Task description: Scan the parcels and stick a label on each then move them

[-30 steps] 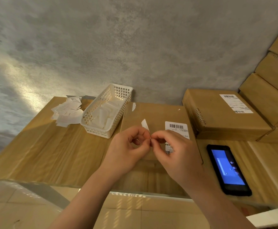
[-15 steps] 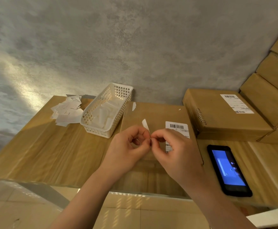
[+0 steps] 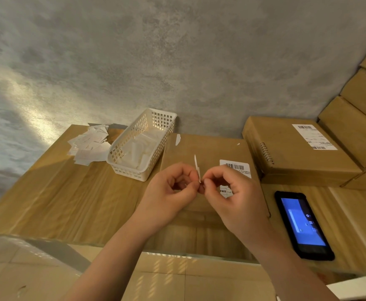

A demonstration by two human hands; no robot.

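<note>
Surface: light wooden tabletop [image 3: 54, 192] with visible grain, set against a mottled grey plaster wall [image 3: 177, 61]. Pale tiled floor [image 3: 25, 268] shows below the near table edge; a patch of warm light falls on the wall at left.

On the table: a white perforated plastic basket [image 3: 143, 144] holding white paper slips, with a loose heap of white paper backings [image 3: 89, 144] just to its left. A flat brown cardboard parcel [image 3: 206, 153] lies in the middle, bearing a white barcode shipping label [image 3: 235, 168]. To its right sits a second brown cardboard parcel with a printed white label [image 3: 297, 148], and further plain cardboard boxes [image 3: 358, 118] are stacked at far right. A black handheld scanner with a lit blue screen [image 3: 303, 224] lies face-up near the right table edge.

Hands: left hand [image 3: 169, 196] and right hand [image 3: 236, 198] meet above the middle parcel, fingers curled, fingertips pinching a small white sticker strip [image 3: 197, 168] between them. The strip stands nearly upright, edge-on to the camera.

Versus 0.5 s ago: the strip showed as a broader tab leaning left; it now looks thin and more vertical. Hand positions are almost unchanged. Scanner, basket and parcels have not moved.
</note>
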